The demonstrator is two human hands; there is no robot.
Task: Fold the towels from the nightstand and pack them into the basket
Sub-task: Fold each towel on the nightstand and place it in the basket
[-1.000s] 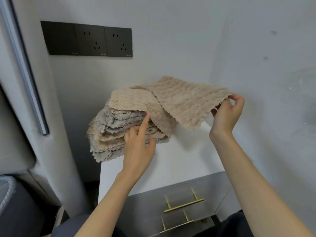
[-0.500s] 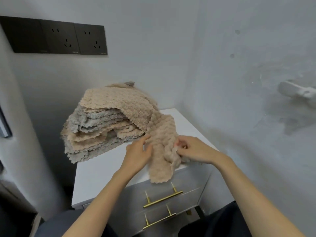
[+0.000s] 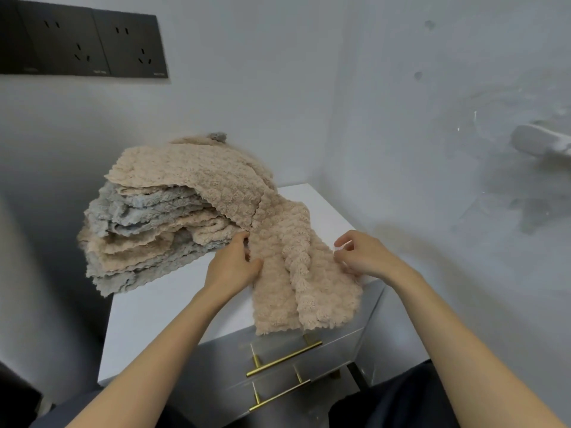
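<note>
— Where was the beige fluffy bobble-textured towel (image 3: 287, 273)?

— It was draped off the top of the untidy pile of beige and grey towels (image 3: 148, 223). From there it ran down across the flat white top of the grey nightstand (image 3: 160, 310). Its scalloped lower edge hung over the front edge, just above the upper slim brass bar handle (image 3: 284, 358).

— And the hands?

— They were apart, one on each side of it. The left hand (image 3: 231, 267) pinched the towel's left edge close to the foot of the pile. The right hand (image 3: 364, 257) had its fingers curled on the right edge, near the nightstand's front right corner.

— Any room to work?

— The pile filled the back left part of the top and overhung its left edge. Bare white surface lay in front of the pile, left of the left forearm. A smaller strip lay behind the right hand, up to the back corner. A pale wall stood near on the right, and the back wall carried a row of black socket plates (image 3: 83, 44) above the pile.

— Was the towel flat?

— No, it was bunched lengthwise into ridges between the two hands.
</note>
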